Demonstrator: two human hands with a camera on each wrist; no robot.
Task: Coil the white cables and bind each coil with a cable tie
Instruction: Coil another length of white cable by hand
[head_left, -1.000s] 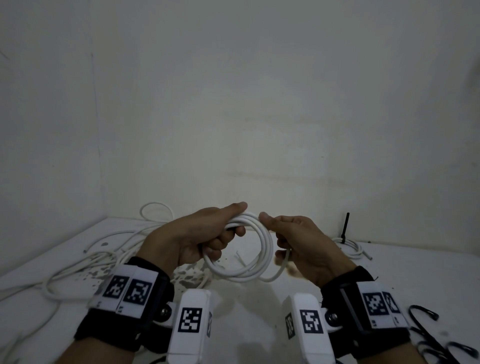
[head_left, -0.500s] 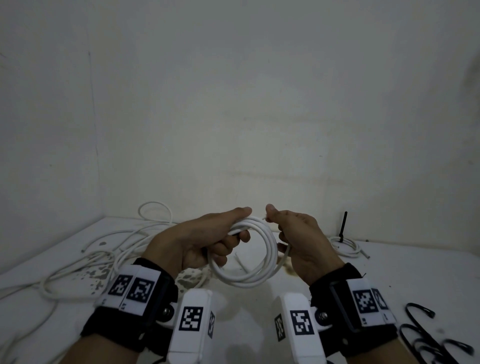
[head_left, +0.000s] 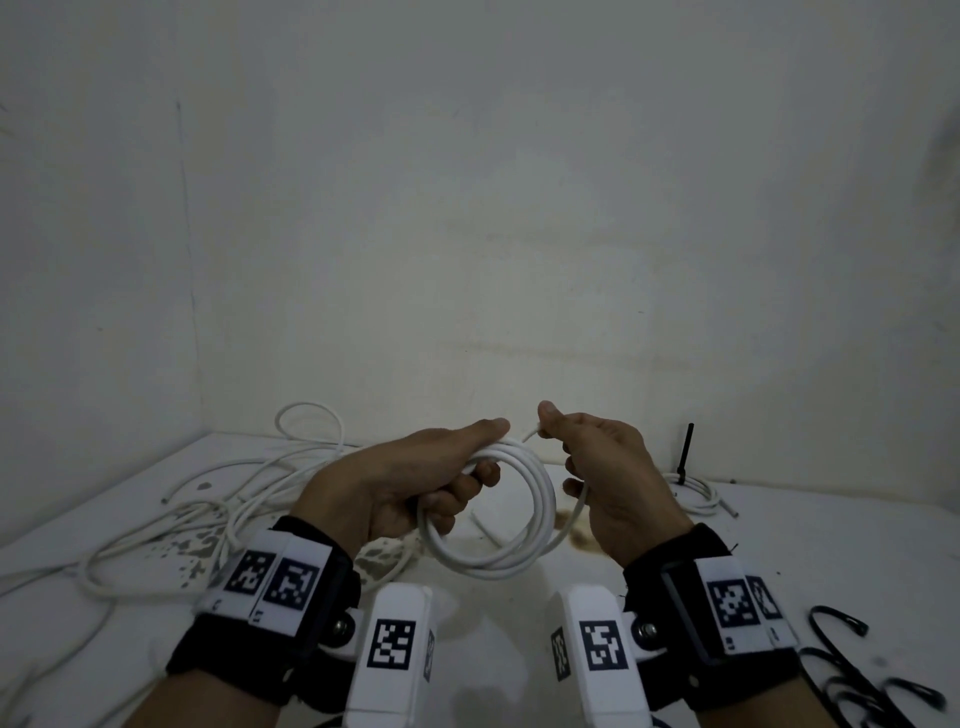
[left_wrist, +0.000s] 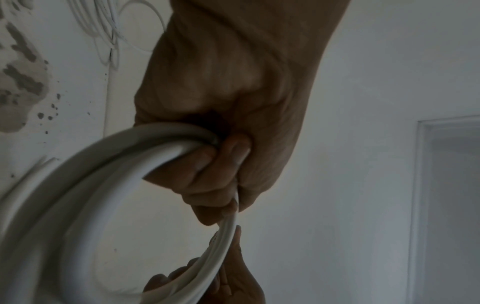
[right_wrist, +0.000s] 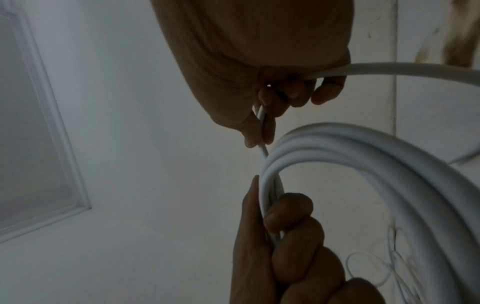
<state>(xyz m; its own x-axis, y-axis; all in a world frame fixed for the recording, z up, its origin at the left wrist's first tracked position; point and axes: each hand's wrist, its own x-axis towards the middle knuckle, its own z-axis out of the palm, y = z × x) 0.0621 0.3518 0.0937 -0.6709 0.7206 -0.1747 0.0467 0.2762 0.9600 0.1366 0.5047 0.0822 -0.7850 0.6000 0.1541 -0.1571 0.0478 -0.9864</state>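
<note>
Both hands grip the white cable coil (head_left: 524, 540); only the head view shows black ties (head_left: 857, 670).

A white coiled cable (head_left: 498, 514) hangs before a pale off-white wall (head_left: 519, 208). Black wrist straps (head_left: 311, 623) carry white tags printed with black-and-white square codes (head_left: 291, 584), while black cable ties (head_left: 862, 686) lie on a white table (head_left: 805, 551) blotched grey and brown.

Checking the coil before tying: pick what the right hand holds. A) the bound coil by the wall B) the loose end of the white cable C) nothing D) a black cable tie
B: the right hand pinches the cable's loose end, while the left hand grips the coil.
</note>
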